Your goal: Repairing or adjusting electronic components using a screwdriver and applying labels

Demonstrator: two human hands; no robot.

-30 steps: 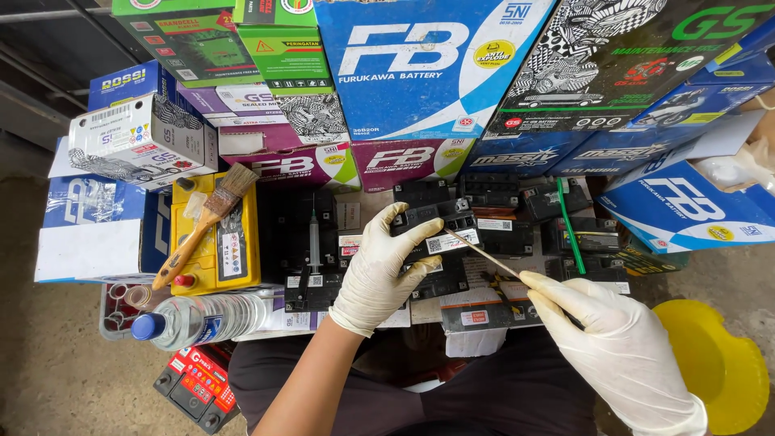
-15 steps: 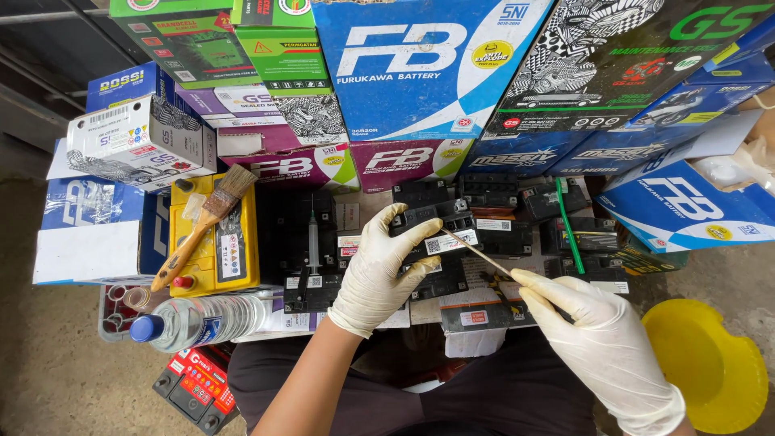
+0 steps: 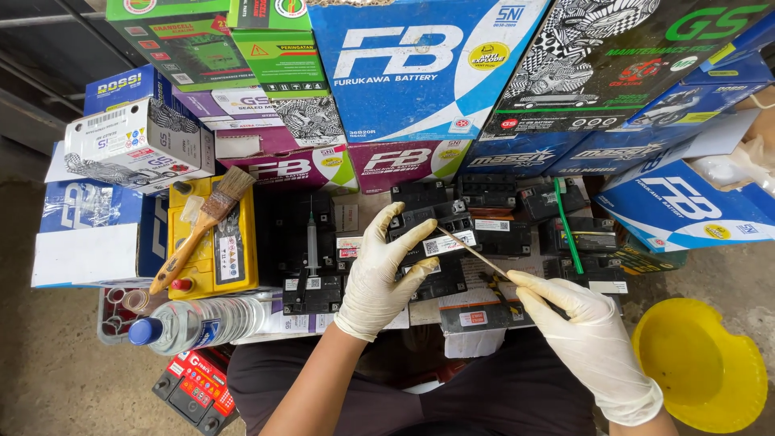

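My left hand (image 3: pixel 381 273), in a cream glove, grips a small black battery (image 3: pixel 440 242) with a white label, fingers wrapped over its top edge. My right hand (image 3: pixel 583 331), also gloved, pinches a thin rod-like tool (image 3: pixel 472 252) whose tip rests on the top of that battery. The battery stands among several other small black batteries (image 3: pixel 517 211) on a low work surface in front of my knees.
Stacked battery cartons (image 3: pixel 420 64) wall the back. A yellow battery (image 3: pixel 218 246) with a paintbrush (image 3: pixel 202 226) on it sits left, beside a syringe (image 3: pixel 311 238) and a lying plastic bottle (image 3: pixel 202 323). A yellow bowl (image 3: pixel 701 363) is at the right, a red battery (image 3: pixel 194 383) at the lower left.
My right hand has shifted slightly left and up with the thin tool, its tip staying on the battery. My left hand keeps the same grip.
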